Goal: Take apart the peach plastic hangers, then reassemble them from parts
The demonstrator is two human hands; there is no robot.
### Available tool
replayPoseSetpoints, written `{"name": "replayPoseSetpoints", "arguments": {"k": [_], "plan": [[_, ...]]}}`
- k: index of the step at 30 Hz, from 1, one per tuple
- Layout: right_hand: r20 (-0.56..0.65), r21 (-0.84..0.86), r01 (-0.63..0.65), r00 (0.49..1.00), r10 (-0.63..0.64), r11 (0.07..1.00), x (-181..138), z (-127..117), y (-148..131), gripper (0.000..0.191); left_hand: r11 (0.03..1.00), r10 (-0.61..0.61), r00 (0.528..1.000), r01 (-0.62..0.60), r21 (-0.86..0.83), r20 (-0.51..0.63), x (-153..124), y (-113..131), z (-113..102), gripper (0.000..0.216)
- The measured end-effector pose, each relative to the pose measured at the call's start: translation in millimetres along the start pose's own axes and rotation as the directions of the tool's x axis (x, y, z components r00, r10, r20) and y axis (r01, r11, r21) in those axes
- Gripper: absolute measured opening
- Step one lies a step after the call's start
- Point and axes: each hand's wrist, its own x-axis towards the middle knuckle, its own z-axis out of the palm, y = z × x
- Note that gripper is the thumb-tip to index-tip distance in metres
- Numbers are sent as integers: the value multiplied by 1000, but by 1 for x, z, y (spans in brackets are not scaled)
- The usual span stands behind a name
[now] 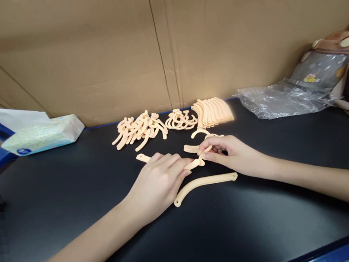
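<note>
My left hand (161, 183) is closed over a long cream plastic strip (143, 158); the strip's holed end sticks out on the left, and its middle is hidden under my fingers. With thumb and fingertips my right hand (226, 151) pinches a small curved cream plastic piece (205, 151), which meets the strip's right end. Just in front of my hands lies a curved cream strip (205, 182) with a hole at each end. Behind my right hand are a small curved piece (199, 133) and a short strip (190, 148), partly covered by the fingers.
At the back of the black table (191, 242) sit a loose pile of curved pieces (141, 129), a small heap of thin curved pieces (181, 120) and a neat row of strips (213, 112). A tissue pack (44, 135) stands left, clear plastic bags (284, 99) right. Cardboard (100, 50) walls the back.
</note>
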Motion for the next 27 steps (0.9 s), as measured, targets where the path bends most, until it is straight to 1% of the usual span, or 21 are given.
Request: {"name": "replayPoseSetpoints", "arguments": {"k": [4, 8, 12, 15, 17, 18, 20, 22, 25, 27], "plan": [[-15, -54, 36, 999, -37, 998, -2, 1, -3, 17, 998, -52, 999, 52, -47, 12, 3, 4, -5, 24], [34, -134, 132, 991, -129, 982, -6, 1, -8, 17, 992, -95, 994, 99, -78, 54, 8, 11, -9, 29], [80, -177, 212, 976, -200, 961, -10, -1, -11, 12, 967, -139, 984, 159, -198, 113, 10, 17, -14, 27], [75, -216, 249, 968, -238, 944, -12, -2, -12, 11, 922, -210, 964, 251, -296, 165, 11, 19, -17, 27], [53, -241, 274, 962, -269, 931, -15, -2, -12, 18, 858, -272, 937, 339, -387, 217, 12, 20, -20, 28], [47, -255, 291, 956, -289, 922, -16, -2, -11, 24, 806, -298, 922, 382, -452, 247, 12, 20, -22, 29], [46, -297, 338, 939, -340, 893, -19, -2, -10, 32, 674, -328, 896, 445, -590, 301, 12, 20, -24, 29], [57, -357, 402, 911, -409, 843, -21, -2, -10, 29, 547, -345, 878, 476, -689, 332, 12, 19, -25, 27], [135, -428, 508, 854, -503, 747, -22, -4, -11, 21, 424, -377, 851, 510, -749, 366, 13, 17, -23, 25], [218, -456, 565, 820, -530, 687, -23, -4, -12, 24, 358, -389, 839, 519, -776, 381, 14, 14, -21, 24]]}}
